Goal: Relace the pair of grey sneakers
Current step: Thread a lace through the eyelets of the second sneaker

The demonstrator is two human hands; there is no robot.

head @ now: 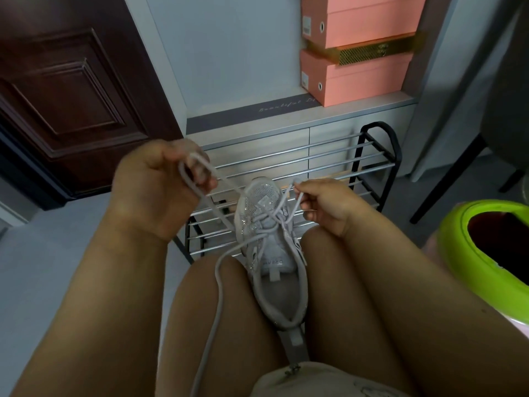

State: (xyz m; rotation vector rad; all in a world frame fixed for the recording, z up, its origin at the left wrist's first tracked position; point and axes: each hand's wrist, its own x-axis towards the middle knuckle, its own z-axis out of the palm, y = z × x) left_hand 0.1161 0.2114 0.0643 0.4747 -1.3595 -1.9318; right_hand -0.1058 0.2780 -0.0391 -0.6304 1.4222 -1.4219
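One grey sneaker (pixel 269 253) lies wedged between my thighs, toe pointing away from me, its tongue and opening facing up. A grey lace (pixel 217 282) runs through its eyelets. My left hand (pixel 154 190) is raised to the left of the toe and grips a loop of the lace, whose long tail hangs down past my left thigh. My right hand (pixel 323 204) sits just right of the toe and pinches the other lace end. The second sneaker is not in view.
A black shoe rack with metal bars (pixel 337 156) stands right behind the sneaker. Pink shoe boxes (pixel 357 53) are stacked on the white cabinet behind it. A dark wooden door (pixel 65 90) is at left, a green-rimmed bin (pixel 469 253) at right.
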